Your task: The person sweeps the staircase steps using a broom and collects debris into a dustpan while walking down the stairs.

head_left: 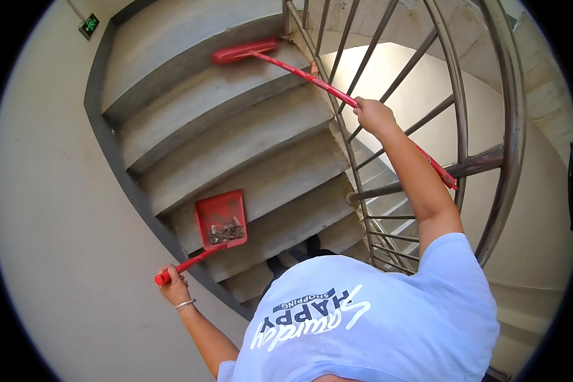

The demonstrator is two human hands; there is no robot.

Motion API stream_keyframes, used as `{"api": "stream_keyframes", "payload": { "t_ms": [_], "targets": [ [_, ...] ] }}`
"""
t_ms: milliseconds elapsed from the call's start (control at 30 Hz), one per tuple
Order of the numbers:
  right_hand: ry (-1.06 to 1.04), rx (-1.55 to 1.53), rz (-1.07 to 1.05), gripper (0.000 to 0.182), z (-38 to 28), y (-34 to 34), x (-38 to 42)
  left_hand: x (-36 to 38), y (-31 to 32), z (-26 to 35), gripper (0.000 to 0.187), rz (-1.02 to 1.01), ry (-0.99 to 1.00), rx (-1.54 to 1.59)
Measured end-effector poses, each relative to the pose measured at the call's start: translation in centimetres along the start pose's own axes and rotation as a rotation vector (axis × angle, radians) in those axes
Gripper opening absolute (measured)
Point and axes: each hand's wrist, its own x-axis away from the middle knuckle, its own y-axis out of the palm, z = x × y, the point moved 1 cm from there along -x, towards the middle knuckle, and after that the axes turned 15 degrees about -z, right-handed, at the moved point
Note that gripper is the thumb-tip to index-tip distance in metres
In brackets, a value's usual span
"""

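Note:
My right hand [374, 117] is closed around the red handle of a broom [305, 75]. The broom's red head [244, 51] lies on an upper step near the railing side, slightly blurred, and the handle's rear end shows beyond my forearm. My left hand [174, 285], with a bracelet at the wrist, grips the end of a dustpan's red handle [200, 258]. The red dustpan [220, 210] is over a lower step, close to the wall side. Grey dust and debris [226, 232] lie in the pan, towards its handle.
Curved concrete steps [235, 134] rise ahead of me. A metal railing [458, 83] runs along the right, with more stairs seen through its bars. On the left stands a pale wall [51, 178] with a dark skirting band and a green exit sign [89, 26].

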Motion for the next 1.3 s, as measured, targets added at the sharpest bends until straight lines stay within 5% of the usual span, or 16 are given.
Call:
{"api": "stream_keyframes", "payload": {
  "t_ms": [200, 467, 600, 833, 1100, 1300],
  "targets": [
    [-0.001, -0.101, 0.007, 0.026, -0.1, -1.9, 7.3, 0.0, -0.3, -0.4, 0.02, -0.03, 0.0, 0.004],
    [0.025, -0.005, 0.015, 0.025, -2.3, 0.5, 0.4, -0.4, -0.3, 0.1, 0.019, -0.104, 0.031, -0.031],
    [-0.003, -0.078, -0.038, 0.027, -1.0, 1.1, 3.1, -0.7, -1.5, 0.9, 0.019, -0.175, -0.002, -0.05],
    [0.22, -0.148, -0.007, 0.028, 4.3, 1.1, 4.7, -0.6, 0.7, -1.1, 0.016, -0.003, 0.036, 0.0],
    [0.186, -0.101, 0.018, 0.027, 1.9, 3.4, 9.6, 0.1, -1.1, -0.8, 0.017, -0.027, 0.016, 0.045],
    [0.07, -0.104, 0.083, 0.033, 2.8, 5.1, 4.8, 0.0, -0.3, -1.2, 0.02, -0.043, 0.045, -0.007]
  ]
}}
